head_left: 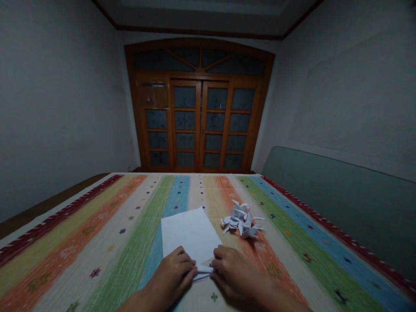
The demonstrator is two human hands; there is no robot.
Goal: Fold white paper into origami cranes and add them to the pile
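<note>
A white sheet of paper (190,232) lies on a striped, many-coloured cloth (107,242). My left hand (175,273) and my right hand (232,273) meet at the sheet's near edge. Both have their fingers curled and pinch a small folded piece of paper (204,269) between them. To the right of the sheet sits a small heap of folded white paper figures (242,220), untouched by either hand.
The cloth covers a wide flat surface that ends at a dark red border (341,238) on the right. A grey-green panel (341,195) runs along the right side. A wooden door with glass panes (198,123) stands at the far end. The room is dim.
</note>
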